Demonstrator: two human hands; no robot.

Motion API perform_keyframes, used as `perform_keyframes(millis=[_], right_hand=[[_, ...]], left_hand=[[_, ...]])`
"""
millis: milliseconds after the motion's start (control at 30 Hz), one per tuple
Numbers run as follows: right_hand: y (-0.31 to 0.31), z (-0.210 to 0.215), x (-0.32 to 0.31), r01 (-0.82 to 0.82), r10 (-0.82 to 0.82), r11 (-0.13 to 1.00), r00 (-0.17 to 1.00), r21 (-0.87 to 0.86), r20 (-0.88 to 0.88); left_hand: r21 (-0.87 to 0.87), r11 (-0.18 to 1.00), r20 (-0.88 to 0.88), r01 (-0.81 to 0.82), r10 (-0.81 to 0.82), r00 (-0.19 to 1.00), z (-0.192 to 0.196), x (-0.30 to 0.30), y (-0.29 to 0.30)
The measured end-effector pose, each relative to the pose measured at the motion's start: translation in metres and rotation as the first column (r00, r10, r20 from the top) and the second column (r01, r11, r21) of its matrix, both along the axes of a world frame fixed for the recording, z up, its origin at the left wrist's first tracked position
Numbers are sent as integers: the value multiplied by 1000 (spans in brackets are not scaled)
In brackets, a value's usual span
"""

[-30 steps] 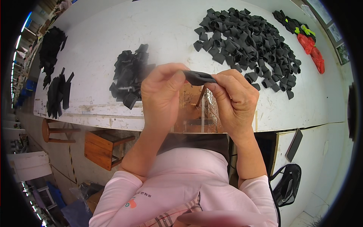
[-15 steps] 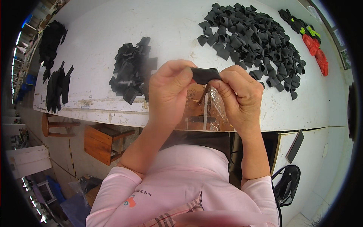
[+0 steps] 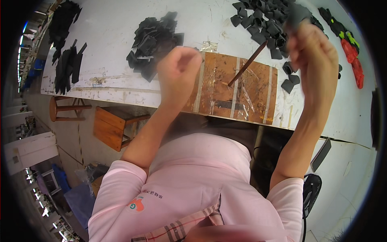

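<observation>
My right hand (image 3: 312,52) is raised over the right-hand heap, smeared by motion. At its fingertips is a black fabric piece (image 3: 299,15), also blurred, which the closed fingers appear to grip. My left hand (image 3: 179,74) hovers at the front of the table with its fingers curled in toward the thumb, and nothing shows in it. Between the hands lies a brown board (image 3: 213,80) crossed by strips of tape, with a thin dark stick (image 3: 248,63) standing up from it at a slant. Short folded black pieces (image 3: 266,24) form the heap at the far right.
Flat black pieces (image 3: 155,38) are piled left of the board. Long black strips (image 3: 66,70) lie at the table's left end. Red plastic (image 3: 354,66) and a black-and-lime bundle (image 3: 332,20) rest by the right wall. A wooden stool (image 3: 109,129) stands below the table's front edge.
My hands have parted. The right one has swung right and away with the black fabric piece; the left has let go of it. The view has shifted, and the board and stick are uncovered.
</observation>
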State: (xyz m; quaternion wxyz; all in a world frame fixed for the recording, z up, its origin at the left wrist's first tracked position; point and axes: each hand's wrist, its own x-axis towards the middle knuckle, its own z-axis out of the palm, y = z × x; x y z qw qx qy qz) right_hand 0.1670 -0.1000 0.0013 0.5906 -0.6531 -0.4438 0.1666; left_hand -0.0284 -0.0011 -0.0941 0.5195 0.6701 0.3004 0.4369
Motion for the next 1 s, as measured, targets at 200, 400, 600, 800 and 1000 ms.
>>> perform_keyframes(millis=[200, 400, 600, 800, 1000], right_hand=[[-24, -60, -35, 273, -275, 961, 960, -31, -60], [-36, -100, -90, -151, 62, 947, 952, -283, -299], [-17, -131, -101, -255, 102, 913, 898, -317, -427], [-4, -148, -106, -188, 19, 948, 839, -256, -544], [-4, -148, -111, -98, -8, 961, 926, -259, -377]], left_hand=[[449, 893, -525, -37, 297, 797, -58, -24, -15], [595, 802, -588, 55, 386, 711, -78, -25, -5], [665, 739, -391, 108, 222, 893, -64, -24, -23], [622, 781, -316, -55, 314, 895, -65, -26, -26], [423, 899, -254, -114, 239, 937, -62, -28, -27]])
